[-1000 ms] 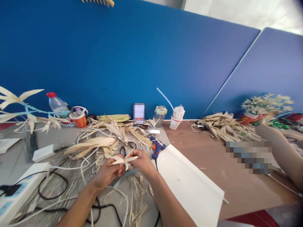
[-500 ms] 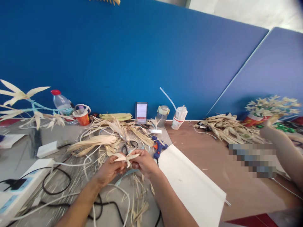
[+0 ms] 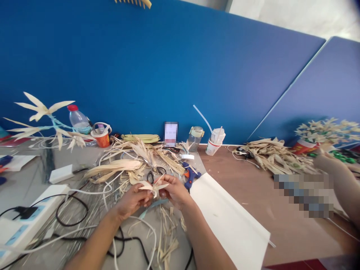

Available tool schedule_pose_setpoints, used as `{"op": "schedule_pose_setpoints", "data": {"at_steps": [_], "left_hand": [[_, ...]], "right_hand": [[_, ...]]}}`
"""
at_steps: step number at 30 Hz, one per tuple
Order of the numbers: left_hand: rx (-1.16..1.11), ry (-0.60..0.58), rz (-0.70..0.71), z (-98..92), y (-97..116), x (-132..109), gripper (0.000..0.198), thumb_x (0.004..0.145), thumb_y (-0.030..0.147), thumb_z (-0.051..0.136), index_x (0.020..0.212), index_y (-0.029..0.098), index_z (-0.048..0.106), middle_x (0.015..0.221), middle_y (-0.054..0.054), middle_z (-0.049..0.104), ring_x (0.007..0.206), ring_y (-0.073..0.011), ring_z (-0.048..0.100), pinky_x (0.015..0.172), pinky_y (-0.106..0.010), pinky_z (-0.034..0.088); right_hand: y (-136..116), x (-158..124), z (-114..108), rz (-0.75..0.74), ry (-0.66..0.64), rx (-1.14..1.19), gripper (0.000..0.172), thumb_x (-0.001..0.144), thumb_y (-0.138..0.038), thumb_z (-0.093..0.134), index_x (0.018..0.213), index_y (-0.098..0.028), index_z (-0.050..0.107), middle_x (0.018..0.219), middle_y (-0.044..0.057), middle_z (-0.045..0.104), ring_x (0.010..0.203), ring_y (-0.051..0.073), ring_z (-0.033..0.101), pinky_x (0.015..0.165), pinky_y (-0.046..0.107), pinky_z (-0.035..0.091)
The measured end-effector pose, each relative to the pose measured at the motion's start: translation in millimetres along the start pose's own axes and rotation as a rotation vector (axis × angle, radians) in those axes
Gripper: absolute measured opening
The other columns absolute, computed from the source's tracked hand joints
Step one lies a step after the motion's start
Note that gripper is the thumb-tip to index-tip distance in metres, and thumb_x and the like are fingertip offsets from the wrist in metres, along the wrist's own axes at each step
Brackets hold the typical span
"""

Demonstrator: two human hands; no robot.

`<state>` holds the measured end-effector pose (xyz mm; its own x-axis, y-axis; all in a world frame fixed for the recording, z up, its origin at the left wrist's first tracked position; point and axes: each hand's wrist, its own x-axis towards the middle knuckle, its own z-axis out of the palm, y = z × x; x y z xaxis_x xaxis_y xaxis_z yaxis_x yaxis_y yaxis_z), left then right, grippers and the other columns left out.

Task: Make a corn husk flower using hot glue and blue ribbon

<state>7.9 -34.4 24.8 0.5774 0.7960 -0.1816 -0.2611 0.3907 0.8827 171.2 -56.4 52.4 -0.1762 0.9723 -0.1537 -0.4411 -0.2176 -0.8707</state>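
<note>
A small corn-husk flower (image 3: 153, 186) with pale pointed petals is held up over the desk between my hands. My left hand (image 3: 132, 200) pinches it from the left, fingers curled. From the right, my right hand (image 3: 177, 192) grips it near its base, thumb and fingertips together; a thin petal or strip stands up by those fingers. The flower's lower part is partly hidden by the fingers. Just behind my hands lie black-handled scissors (image 3: 151, 177). A blue glue gun (image 3: 191, 175) rests to the right. A light-blue strip (image 3: 153, 206) shows beneath my hands.
Dried corn husks (image 3: 112, 170) pile up behind. A power strip (image 3: 30, 221), cables and thin wires cover the left. White board (image 3: 227, 221) lies at right. A large husk-flower stem (image 3: 54, 122) stands far left. Another person's arm (image 3: 337, 180) reaches in at right.
The view has swung slightly left, so the scene sits further right. My hands still hold the flower; my right fingers have shifted a little around it.
</note>
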Motion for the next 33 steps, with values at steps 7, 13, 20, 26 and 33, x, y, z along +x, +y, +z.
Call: {"op": "schedule_pose_setpoints", "data": {"at_steps": [7, 13, 20, 26, 33], "left_hand": [[0.105, -0.034, -0.019, 2.8, 4.0, -1.0, 0.018, 0.063, 0.027, 0.072, 0.066, 0.014, 0.059, 0.05, 0.003, 0.052, 0.043, -0.0068, 0.039, 0.045, -0.022, 0.025], [0.201, -0.063, -0.006, -1.5, 0.4, 1.3, 0.014, 0.064, 0.023, 0.067, 0.068, 0.015, 0.057, 0.05, 0.004, 0.05, 0.046, -0.0076, 0.039, 0.048, -0.023, 0.026], [0.354, -0.076, 0.099, -2.4, 3.1, 2.3, 0.023, 0.067, 0.033, 0.071, 0.072, 0.015, 0.057, 0.05, 0.005, 0.05, 0.049, -0.0091, 0.041, 0.052, -0.024, 0.029], [0.399, -0.083, 0.121, -0.3, 4.7, 1.5, 0.024, 0.067, 0.035, 0.072, 0.068, 0.014, 0.059, 0.053, 0.004, 0.048, 0.051, -0.0099, 0.04, 0.052, -0.025, 0.03], [0.416, -0.051, 0.131, -3.8, 3.6, 2.1, 0.017, 0.065, 0.028, 0.072, 0.065, 0.014, 0.062, 0.056, 0.003, 0.05, 0.052, -0.0104, 0.041, 0.053, -0.024, 0.032]], "right_hand": [[-2.0, 1.4, -11.1, -0.03, -0.04, -0.023, 0.016, 0.058, -0.023, 0.073, 0.071, -0.016, 0.067, 0.054, -0.005, 0.056, 0.041, 0.005, 0.039, 0.043, 0.018, 0.029], [2.4, 5.5, -19.7, -0.038, -0.027, -0.133, 0.013, 0.061, -0.025, 0.072, 0.065, -0.014, 0.064, 0.052, -0.005, 0.055, 0.042, 0.005, 0.042, 0.045, 0.019, 0.031], [4.1, 8.7, -27.0, 0.106, -0.003, -0.036, 0.022, 0.06, -0.031, 0.073, 0.069, -0.012, 0.066, 0.052, -0.001, 0.06, 0.04, 0.006, 0.045, 0.042, 0.019, 0.032], [3.5, 10.8, -27.2, 0.245, -0.09, 0.052, 0.018, 0.06, -0.028, 0.066, 0.055, -0.012, 0.061, 0.041, -0.002, 0.054, 0.032, 0.003, 0.031, 0.035, 0.019, 0.023], [11.7, 13.5, -25.5, 0.199, 0.018, -0.033, 0.028, 0.069, -0.031, 0.066, 0.05, -0.013, 0.055, 0.034, -0.003, 0.046, 0.03, 0.004, 0.029, 0.034, 0.018, 0.016]]}}
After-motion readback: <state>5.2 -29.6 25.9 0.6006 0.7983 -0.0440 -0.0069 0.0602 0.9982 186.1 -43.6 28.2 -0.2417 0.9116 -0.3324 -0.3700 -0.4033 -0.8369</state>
